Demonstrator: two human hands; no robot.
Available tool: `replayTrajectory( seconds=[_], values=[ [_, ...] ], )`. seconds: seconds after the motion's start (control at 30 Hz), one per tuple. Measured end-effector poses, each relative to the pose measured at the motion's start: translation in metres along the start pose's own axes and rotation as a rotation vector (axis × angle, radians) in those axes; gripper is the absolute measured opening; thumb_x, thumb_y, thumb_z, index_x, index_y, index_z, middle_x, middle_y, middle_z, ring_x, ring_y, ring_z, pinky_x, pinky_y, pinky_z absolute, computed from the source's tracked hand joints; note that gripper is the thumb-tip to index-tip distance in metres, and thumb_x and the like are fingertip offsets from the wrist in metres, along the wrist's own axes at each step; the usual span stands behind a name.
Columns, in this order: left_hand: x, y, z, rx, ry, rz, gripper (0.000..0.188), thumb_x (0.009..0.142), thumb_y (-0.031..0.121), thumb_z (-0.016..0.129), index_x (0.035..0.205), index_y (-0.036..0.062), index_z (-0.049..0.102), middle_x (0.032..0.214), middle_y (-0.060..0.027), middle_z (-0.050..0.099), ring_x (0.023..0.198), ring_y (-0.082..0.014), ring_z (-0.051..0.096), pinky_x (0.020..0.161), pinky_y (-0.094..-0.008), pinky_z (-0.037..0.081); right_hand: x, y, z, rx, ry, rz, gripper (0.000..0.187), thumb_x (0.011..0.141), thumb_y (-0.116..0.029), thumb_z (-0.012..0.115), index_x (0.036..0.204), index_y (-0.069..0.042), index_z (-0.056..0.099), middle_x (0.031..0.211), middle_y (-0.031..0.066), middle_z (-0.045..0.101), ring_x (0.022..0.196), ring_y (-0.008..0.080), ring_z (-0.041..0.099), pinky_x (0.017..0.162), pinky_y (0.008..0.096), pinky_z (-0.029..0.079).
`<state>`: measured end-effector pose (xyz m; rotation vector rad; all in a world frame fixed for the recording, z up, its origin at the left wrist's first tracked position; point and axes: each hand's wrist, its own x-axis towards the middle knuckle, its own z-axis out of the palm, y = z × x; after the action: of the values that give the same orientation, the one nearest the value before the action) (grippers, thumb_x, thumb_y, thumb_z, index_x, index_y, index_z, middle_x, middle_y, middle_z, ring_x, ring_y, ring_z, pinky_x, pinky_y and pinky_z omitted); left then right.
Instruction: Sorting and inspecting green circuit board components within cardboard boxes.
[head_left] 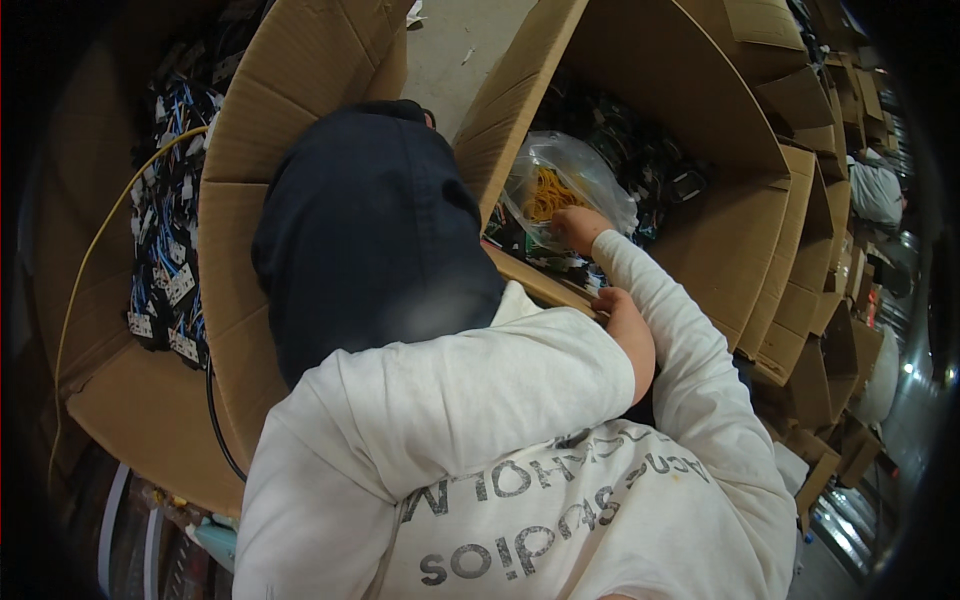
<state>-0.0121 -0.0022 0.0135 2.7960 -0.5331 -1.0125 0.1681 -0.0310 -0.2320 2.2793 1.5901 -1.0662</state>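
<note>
My right hand [580,229] reaches into an open cardboard box [690,60], its bent fingers at a clear plastic bag [600,185]. Inside the bag lies a bundle of yellow rubber bands [548,195], right by my fingertips. What those fingers pinch is too small to make out. My left arm crosses in front of my body, bringing my left hand [625,325] to the near rim of the box, below the right forearm. Its fingers are curled, and whatever they hold is hidden. Dark electronic parts [665,190] fill the box under and around the bag.
On the left stands another large cardboard box [290,110] with black parts and blue and white cables [175,215]. A yellow cord [105,220] hangs over it. My dark-trousered leg [370,220] is between the boxes. More cartons [800,310] are stacked at right.
</note>
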Motion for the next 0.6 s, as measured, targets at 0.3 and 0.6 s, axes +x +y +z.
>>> replayTrajectory(
  seconds=[0.3, 0.6],
  values=[
    [0.001, -0.014, -0.007, -0.146, 0.078, 0.045, 0.041, 0.096, 0.018, 0.062, 0.135, 0.0085, 0.068, 0.131, -0.0134, 0.069, 0.117, -0.0388, 0.064, 0.099, -0.0634, 0.04, 0.008, -0.006, -0.031, 0.185, 0.305, -0.1, 0.013, 0.08, -0.01, 0.071, 0.093, -0.011, 0.073, 0.1, 0.0117, 0.073, 0.102, 0.0354, 0.063, 0.092, 0.0441, 0.051],
    [0.026, -0.011, 0.007, -0.227, 0.152, -0.003, 0.038, 0.095, 0.018, 0.064, 0.132, 0.0091, 0.07, 0.124, -0.0097, 0.072, 0.113, -0.0323, 0.067, 0.098, -0.0578, 0.042, 0.005, -0.005, -0.057, 0.668, 0.096, 0.04, 0.013, 0.083, -0.003, 0.068, 0.096, -0.004, 0.068, 0.091, 0.0096, 0.071, 0.083, 0.0227, 0.067, 0.079, 0.0335, 0.054]
  ],
)
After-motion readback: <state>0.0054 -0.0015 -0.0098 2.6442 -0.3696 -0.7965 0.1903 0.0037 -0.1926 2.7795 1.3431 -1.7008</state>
